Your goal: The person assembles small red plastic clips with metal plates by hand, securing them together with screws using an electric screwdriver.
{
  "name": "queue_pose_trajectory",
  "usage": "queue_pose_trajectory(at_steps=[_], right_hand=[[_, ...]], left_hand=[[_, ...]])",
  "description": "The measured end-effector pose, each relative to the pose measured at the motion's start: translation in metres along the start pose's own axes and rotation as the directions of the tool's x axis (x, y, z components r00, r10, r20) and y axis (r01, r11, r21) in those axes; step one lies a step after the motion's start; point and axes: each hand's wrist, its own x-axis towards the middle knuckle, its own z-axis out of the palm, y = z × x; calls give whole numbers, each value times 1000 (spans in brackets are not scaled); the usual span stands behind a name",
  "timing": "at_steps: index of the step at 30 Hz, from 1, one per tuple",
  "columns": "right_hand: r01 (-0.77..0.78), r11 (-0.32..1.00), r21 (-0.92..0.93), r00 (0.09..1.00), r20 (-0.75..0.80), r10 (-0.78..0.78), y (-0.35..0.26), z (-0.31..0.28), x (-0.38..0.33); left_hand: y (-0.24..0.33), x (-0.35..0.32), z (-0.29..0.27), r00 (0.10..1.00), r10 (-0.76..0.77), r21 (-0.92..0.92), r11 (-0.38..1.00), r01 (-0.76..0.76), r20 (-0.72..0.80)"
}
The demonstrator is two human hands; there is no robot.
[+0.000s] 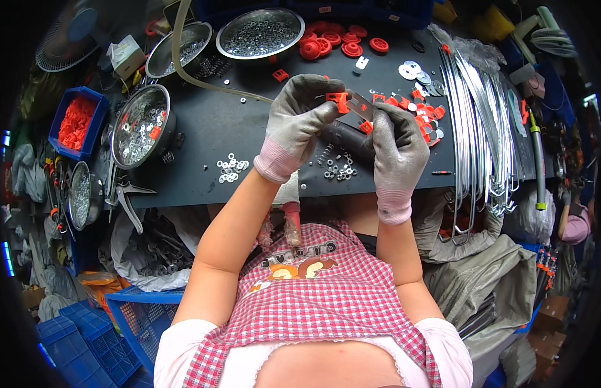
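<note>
Left hand (294, 119), gloved: fingers pinched on a red clip (336, 101) at the left end of a metal plate (360, 107). Right hand (398, 147), gloved: fingertips closed on the plate's right end. Plate is held above the dark surface (203, 126). Nearer the person than the plate: loose washers (340, 172). Right of it: red-and-white pieces (431, 111), then metal rods (472, 123). Beyond it: red wheels (352, 50). Beyond and left: a steel bowl (250, 59) of small parts.
</note>
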Motion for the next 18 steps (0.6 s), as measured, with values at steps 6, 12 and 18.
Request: queue_pose_trajectory(at_steps=[6, 12, 18], right_hand=[[120, 979, -162, 989, -64, -132, 3, -4, 0], [432, 786, -442, 899, 142, -415, 3, -15, 6], [556, 643, -527, 825, 254, -505, -2, -16, 5]], left_hand=[[0, -4, 2, 999, 41, 64, 997, -42, 24], [-4, -8, 5, 967, 250, 195, 948, -253, 40], [-10, -13, 6, 934, 342, 283, 890, -357, 103]])
